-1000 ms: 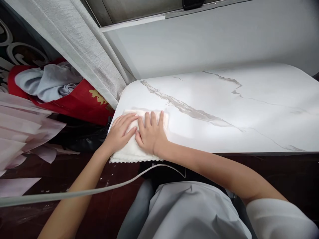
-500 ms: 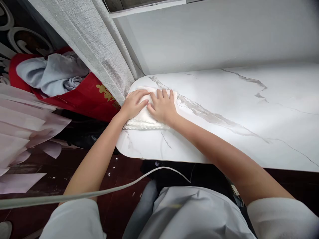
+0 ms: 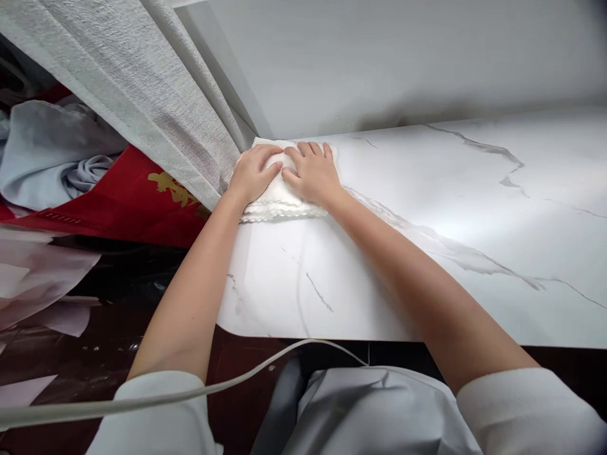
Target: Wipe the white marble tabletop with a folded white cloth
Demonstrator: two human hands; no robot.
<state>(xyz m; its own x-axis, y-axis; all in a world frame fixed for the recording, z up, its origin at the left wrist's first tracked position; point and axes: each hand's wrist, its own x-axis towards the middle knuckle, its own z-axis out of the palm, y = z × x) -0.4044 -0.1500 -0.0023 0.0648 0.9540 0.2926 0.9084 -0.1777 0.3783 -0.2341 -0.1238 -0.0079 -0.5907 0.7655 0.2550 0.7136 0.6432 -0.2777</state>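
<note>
A folded white cloth (image 3: 277,203) with a scalloped edge lies at the far left corner of a white marble-patterned table (image 3: 279,278). My left hand (image 3: 253,174) rests on the cloth's left part, palm down, its thumb stretched out to the side. Pressed on the right part of the same cloth is my right hand (image 3: 313,174), fingers spread and lying flat. The thumbs point at each other, almost touching. Both hands cover much of the cloth, and neither grips it.
A grey-white curtain (image 3: 156,95) hangs right beside the table's left end. A grey wall (image 3: 379,57) runs along the back edge. Left of the curtain stands a red bag (image 3: 142,208) with grey fabric (image 3: 57,151) in it. A white cable (image 3: 246,374) crosses in front of me.
Both hands have pushed the cloth away from me, toward the back corner by the wall. More of the tabletop's front left shows now. The camera view has shifted slightly.
</note>
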